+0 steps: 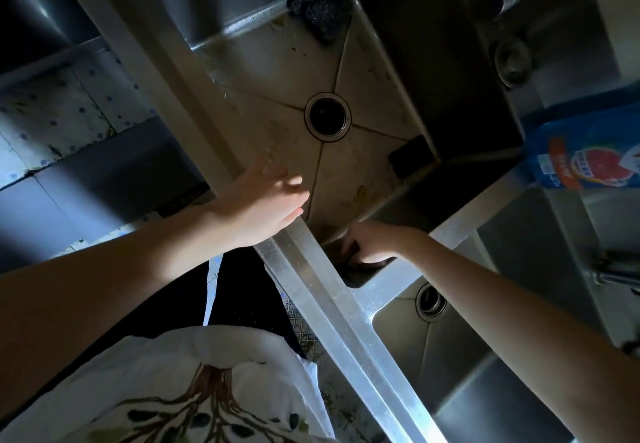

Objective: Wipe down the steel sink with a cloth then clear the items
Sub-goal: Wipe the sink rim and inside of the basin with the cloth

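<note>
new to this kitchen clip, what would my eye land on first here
The round drain sits in the middle of the stained steel sink. The left hand is spread over the front rim, and the right hand grips a dark cloth in the near corner. A bright blue pack stands out at the right edge.

Grey steel sink basin (363,72): brown speckled stains. Black mesh scourer (320,6). Blue plastic pack (585,152): red-orange label. White shirt (173,373): brown branch, green leaf print.

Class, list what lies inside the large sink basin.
A round drain, a dark scourer at the far corner, a dark block by the side wall, the right hand gripping a dark cloth. The hand hides most of it.
</note>
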{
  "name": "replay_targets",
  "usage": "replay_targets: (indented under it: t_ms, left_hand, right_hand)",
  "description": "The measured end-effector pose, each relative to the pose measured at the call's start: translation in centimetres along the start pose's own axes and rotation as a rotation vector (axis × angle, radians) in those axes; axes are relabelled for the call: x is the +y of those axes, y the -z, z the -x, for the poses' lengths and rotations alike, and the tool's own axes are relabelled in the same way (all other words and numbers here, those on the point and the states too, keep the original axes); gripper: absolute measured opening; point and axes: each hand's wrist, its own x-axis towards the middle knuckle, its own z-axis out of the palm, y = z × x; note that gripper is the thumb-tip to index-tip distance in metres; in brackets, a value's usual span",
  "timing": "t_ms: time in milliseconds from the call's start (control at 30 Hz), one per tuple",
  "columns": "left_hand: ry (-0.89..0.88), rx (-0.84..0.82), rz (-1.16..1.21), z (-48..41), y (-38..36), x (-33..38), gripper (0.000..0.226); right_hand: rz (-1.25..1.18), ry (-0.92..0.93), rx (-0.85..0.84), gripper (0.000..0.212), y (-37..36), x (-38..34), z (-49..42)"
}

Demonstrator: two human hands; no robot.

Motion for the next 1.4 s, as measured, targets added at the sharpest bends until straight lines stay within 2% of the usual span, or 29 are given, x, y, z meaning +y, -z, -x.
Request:
replay_targets:
  t_ms: [167,467,633,900,1000,1100,1233,1400]
  left_hand:
    - [0.006,0.013,-0.005,-0.1,-0.2,0.1,0.016]
    - [0.011,-0.004,-0.007,-0.3,0.2,0.1,0.017]
    - [-0.013,-0.014,-0.044,-0.3,0.2,0.0,0.018]
    - [-0.055,0.009,0.060,1.1,-0.3,-0.8,0.009]
    - [-0.106,-0.023,0.052,1.6,-0.6,-1.4,0.014]
    - [-0.084,-0.055,0.059,1.6,-0.5,-2.0,0.021]
    - [-0.030,-0.027,0.030,1.2,-0.2,-3.3,0.022]
    - [0.014,-0.068,-0.011,0.0,1.4,-5.1,0.021]
  right_hand:
    - [0.060,-0.100,0.073,0.023,2.5,3.4,-0.4]
    - [0.145,-0.482,0.426,0.021,8.1,12.5,1.2]
    - [0.133,-0.558,0.453,0.026,8.2,12.6,1.0]
    - [0.142,-0.343,0.295,0.028,5.4,6.9,1.5]
    - [0.239,-0.305,0.300,0.029,2.7,3.5,1.6]
    - [0.259,-0.282,0.291,0.025,0.6,1.2,1.7]
    - [0.110,-0.226,0.312,0.022,-0.3,-0.2,2.1]
    - [-0.235,-0.170,0.381,0.025,-1.8,-2.0,2.0]
